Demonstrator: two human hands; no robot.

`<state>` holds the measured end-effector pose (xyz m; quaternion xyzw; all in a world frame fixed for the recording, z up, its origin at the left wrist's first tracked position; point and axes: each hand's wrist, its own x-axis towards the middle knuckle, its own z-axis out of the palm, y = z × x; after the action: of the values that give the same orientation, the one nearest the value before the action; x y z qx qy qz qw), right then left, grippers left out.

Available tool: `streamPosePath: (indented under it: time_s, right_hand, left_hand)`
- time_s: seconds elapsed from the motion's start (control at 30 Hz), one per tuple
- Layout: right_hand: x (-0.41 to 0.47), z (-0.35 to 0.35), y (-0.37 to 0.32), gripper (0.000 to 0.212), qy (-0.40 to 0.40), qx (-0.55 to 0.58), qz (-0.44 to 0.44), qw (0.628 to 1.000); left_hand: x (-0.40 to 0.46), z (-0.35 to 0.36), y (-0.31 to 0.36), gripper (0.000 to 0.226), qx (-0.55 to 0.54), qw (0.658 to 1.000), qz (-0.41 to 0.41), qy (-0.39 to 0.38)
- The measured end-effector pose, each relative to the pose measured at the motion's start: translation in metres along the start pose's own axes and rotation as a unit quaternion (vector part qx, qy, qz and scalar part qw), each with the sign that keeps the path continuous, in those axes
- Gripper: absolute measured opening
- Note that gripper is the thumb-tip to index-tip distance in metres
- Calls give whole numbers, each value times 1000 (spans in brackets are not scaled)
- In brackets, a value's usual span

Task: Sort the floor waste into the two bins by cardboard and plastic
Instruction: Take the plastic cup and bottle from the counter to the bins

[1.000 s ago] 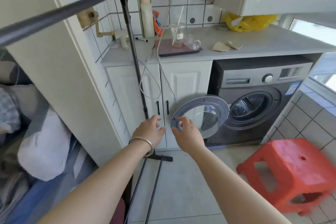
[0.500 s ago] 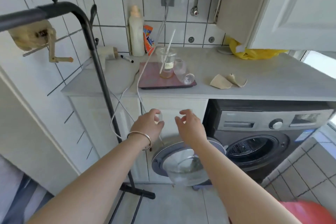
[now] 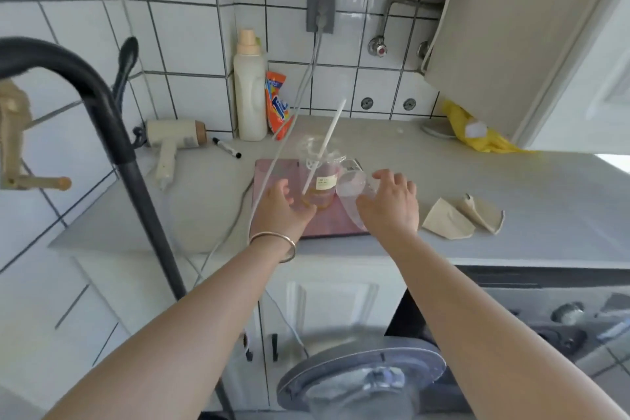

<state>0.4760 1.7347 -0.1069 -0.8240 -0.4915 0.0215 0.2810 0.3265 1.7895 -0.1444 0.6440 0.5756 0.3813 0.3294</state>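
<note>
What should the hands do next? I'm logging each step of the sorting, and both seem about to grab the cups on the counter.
Probably close each hand on its cup. The left hand is open beside the upright plastic cup holding a straw and some amber liquid; the right hand is open over the empty clear cup lying tipped on the pink board. Keeping the upright one level should avoid a spill.

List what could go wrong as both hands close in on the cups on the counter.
The upright clear plastic cup with a white straw holds amber liquid; a knock from the left hand could spill it onto the pink flat pad. The right hand could roll the tipped-over clear cup. The white cable might snag.
</note>
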Motion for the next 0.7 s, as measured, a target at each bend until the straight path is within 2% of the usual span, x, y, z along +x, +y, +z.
streamPosePath:
  time_s: [0.1,0.17,0.33,0.43,0.53,0.7]
  right_hand:
    - [34,10,-10,61,-63,-64,46,995]
    - [52,16,-15,66,-92,-89,68,989]
    - [76,33,-19,65,-141,-66,129,979]
    - [82,40,-17,62,-164,-34,156,973]
    - [85,40,-15,66,-167,-20,167,972]
    - [83,27,9,67,-137,100,182,968]
  left_hand:
    - [34,10,1,102,1,999,-16,-32]
    - [49,18,2,110,3,998,-9,-59]
    - [70,36,4,111,-66,994,5,-85]
    - [71,39,9,96,-145,984,-17,-103]
    - [71,39,14,79,-132,986,9,-99]
    - [63,42,28,78,-133,987,21,-88]
